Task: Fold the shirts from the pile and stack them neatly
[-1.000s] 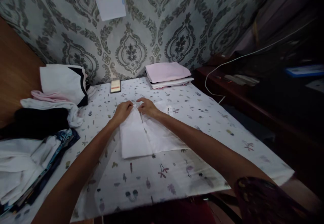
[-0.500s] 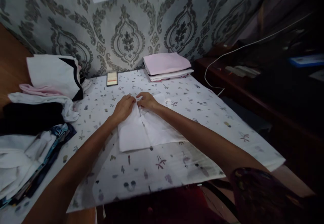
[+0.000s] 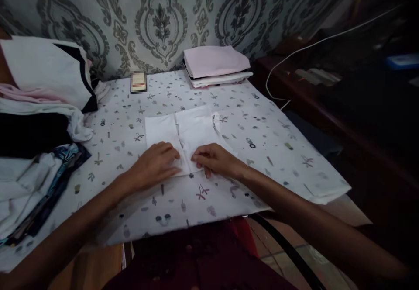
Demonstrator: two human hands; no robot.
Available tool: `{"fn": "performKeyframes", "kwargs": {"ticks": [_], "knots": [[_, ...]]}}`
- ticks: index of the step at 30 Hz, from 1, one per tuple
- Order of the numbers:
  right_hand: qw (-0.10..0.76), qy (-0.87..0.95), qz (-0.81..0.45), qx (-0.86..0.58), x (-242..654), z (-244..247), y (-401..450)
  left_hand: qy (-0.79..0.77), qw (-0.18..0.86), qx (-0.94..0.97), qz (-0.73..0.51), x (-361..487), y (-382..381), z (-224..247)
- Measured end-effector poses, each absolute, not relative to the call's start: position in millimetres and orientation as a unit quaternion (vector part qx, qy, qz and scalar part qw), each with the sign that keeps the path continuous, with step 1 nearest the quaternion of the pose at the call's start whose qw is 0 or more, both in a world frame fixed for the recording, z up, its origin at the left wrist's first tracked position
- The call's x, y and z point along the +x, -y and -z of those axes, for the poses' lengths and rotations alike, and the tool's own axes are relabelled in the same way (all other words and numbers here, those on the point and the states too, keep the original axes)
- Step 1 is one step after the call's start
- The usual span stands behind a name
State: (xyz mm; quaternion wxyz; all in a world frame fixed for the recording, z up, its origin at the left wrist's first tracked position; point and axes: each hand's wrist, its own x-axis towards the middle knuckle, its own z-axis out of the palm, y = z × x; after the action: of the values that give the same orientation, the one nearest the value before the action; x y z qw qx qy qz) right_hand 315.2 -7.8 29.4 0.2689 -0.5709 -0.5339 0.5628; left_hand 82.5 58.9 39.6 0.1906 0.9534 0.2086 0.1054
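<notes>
A white T-shirt (image 3: 196, 126), partly folded, lies flat on the patterned cloth in front of me. A curved neckline with small dark print shows at its right side, and the folded left part meets the rest along a line down the middle. My left hand (image 3: 159, 161) rests on the near left part, fingers apart and slightly bent. Just right of the fold line, my right hand (image 3: 216, 160) has its fingers curled at the near edge of the shirt, thumb and forefinger close together on the fabric. Its fingertips are partly hidden.
The patterned cloth (image 3: 209, 202) covers the table. Piled clothes (image 3: 36, 137) lie along the left side. A folded stack with a pink piece on top (image 3: 216, 63) sits at the back, and a small box (image 3: 139, 82) stands by the wall. A white cable (image 3: 304, 52) runs at right.
Both hands have moved from the far edge of the shirt to its near edge. The folded left part now lies flatter. My view has tilted downward.
</notes>
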Motion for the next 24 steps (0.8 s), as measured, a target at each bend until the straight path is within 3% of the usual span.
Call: {"fn": "performKeyframes", "kwargs": {"ticks": [6,17,24], "knots": [[0.272,0.438,-0.643,-0.566,303,-28,14,-0.192,0.061,0.974,-0.101,84,-31,-24],[0.275,0.37,-0.701,-0.544,293,-29,9,-0.274,0.187,0.913,-0.239,79,-25,-23],[0.29,0.368,-0.71,-0.525,283,-27,-9,-0.256,0.133,0.922,-0.257,80,-23,-16]]}}
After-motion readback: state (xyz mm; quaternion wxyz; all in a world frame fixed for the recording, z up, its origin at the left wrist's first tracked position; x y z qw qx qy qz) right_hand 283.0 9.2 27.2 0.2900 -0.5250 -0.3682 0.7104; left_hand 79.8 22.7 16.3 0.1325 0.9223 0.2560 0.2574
